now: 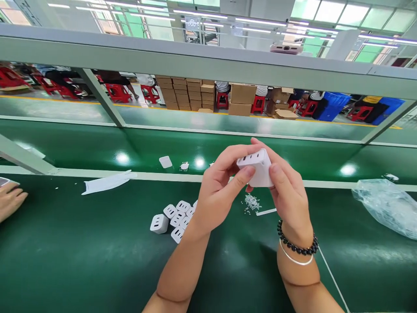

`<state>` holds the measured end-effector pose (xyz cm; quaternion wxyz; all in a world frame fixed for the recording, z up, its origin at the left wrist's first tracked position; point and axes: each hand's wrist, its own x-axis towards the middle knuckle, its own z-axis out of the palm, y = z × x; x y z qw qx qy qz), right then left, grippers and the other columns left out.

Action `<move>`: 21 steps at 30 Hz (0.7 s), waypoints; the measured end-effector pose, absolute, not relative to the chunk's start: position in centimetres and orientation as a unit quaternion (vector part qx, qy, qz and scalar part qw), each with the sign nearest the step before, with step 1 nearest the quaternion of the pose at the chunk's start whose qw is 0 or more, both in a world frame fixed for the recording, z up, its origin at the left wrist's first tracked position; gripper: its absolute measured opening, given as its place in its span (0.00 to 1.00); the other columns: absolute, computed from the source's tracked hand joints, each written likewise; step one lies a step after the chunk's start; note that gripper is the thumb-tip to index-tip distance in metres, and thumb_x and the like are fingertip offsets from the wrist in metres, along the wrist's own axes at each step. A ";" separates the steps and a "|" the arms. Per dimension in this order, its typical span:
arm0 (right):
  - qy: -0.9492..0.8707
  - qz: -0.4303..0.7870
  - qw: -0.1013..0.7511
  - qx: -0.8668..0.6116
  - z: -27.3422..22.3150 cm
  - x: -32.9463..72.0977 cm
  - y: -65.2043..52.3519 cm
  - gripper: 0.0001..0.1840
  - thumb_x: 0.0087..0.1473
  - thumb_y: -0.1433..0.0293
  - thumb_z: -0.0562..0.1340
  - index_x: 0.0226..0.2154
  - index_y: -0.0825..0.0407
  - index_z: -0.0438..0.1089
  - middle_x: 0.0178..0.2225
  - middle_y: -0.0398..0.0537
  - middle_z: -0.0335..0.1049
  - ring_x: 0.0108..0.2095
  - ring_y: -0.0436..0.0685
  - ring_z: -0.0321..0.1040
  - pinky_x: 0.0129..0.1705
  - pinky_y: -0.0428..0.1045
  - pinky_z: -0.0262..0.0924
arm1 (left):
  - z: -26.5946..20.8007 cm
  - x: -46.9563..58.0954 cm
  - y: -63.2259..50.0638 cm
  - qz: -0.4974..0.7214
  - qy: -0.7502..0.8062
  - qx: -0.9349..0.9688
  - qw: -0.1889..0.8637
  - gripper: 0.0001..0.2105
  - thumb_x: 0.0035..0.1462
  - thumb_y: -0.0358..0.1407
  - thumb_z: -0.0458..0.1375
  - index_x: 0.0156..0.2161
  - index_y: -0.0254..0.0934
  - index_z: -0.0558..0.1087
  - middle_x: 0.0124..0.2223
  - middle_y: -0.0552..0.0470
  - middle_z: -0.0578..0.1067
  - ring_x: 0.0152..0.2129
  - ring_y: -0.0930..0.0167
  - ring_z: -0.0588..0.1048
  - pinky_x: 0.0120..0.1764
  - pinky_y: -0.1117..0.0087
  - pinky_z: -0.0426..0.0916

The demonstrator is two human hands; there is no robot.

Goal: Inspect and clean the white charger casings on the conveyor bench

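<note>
Between both hands I hold a white USB charger point(262, 174) above the green bench, tilted so its port slots face up and left. My left hand point(224, 182) grips it from the left, thumb on the front face. On the other side my right hand point(288, 187) has its thumb against the charger's right edge and its fingers behind. Several white chargers point(177, 218) stand grouped on the bench to the left, partly hidden by my left forearm. A heap of small clear pieces point(252, 202) lies below the held charger, beside a thin white strip point(266, 212).
A white face mask point(109, 181) lies on the bench at left. Another person's hand point(11, 199) is at the left edge. A clear plastic bag point(387, 206) sits at right. A metal frame bar point(195, 61) crosses above; a phone point(286, 48) rests on it.
</note>
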<state>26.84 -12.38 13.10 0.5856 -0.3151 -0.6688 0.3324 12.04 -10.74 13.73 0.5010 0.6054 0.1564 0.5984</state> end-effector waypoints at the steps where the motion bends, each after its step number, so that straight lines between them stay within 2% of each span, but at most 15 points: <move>1: -0.664 0.330 0.589 -0.321 13.1 26.8 -12.5 0.24 0.70 0.57 0.53 0.63 0.44 0.65 0.60 0.47 0.68 0.44 0.57 0.75 0.38 0.50 0.76 | 13.6 12.1 -10.7 0.599 0.155 0.608 0.498 0.12 0.62 0.37 0.61 0.51 0.46 0.78 0.50 0.49 0.74 0.35 0.71 0.73 0.30 0.72 0.75; 4: -0.645 0.328 0.603 -0.335 13.3 26.4 -12.8 0.23 0.69 0.57 0.55 0.62 0.43 0.67 0.66 0.46 0.61 0.54 0.61 0.70 0.49 0.54 0.74 | 13.3 12.3 -10.5 0.606 0.164 0.615 0.477 0.13 0.62 0.38 0.61 0.52 0.46 0.76 0.47 0.49 0.74 0.34 0.73 0.71 0.33 0.73 0.73; 8: -0.625 0.386 0.604 -0.309 13.5 26.3 -12.7 0.21 0.66 0.57 0.59 0.59 0.43 0.68 0.63 0.46 0.64 0.56 0.63 0.68 0.55 0.57 0.71 | 13.4 12.3 -10.5 0.617 0.175 0.636 0.430 0.12 0.62 0.36 0.63 0.50 0.46 0.77 0.53 0.48 0.71 0.41 0.70 0.72 0.35 0.74 0.71; 11: -0.611 0.457 0.591 -0.263 13.6 26.8 -12.2 0.18 0.64 0.60 0.62 0.56 0.40 0.70 0.57 0.45 0.69 0.51 0.61 0.71 0.52 0.57 0.71 | 13.5 12.2 -10.4 0.621 0.183 0.650 0.399 0.10 0.61 0.36 0.64 0.48 0.45 0.78 0.54 0.47 0.70 0.43 0.69 0.72 0.35 0.73 0.70; 16: -0.578 0.553 0.570 -0.187 13.3 27.2 -11.7 0.14 0.62 0.64 0.64 0.51 0.38 0.70 0.46 0.43 0.71 0.42 0.56 0.70 0.45 0.53 0.70 | 13.6 12.1 -10.6 0.633 0.176 0.651 0.380 0.08 0.60 0.37 0.64 0.45 0.44 0.79 0.50 0.48 0.71 0.35 0.73 0.71 0.31 0.73 0.68; 21: -0.560 0.597 0.544 -0.186 12.8 27.7 -12.5 0.21 0.56 0.65 0.69 0.52 0.40 0.69 0.44 0.44 0.68 0.38 0.53 0.67 0.42 0.50 0.67 | 13.7 12.1 -10.9 0.583 0.180 0.657 0.442 0.06 0.58 0.37 0.66 0.41 0.42 0.80 0.48 0.49 0.70 0.29 0.76 0.71 0.29 0.72 0.70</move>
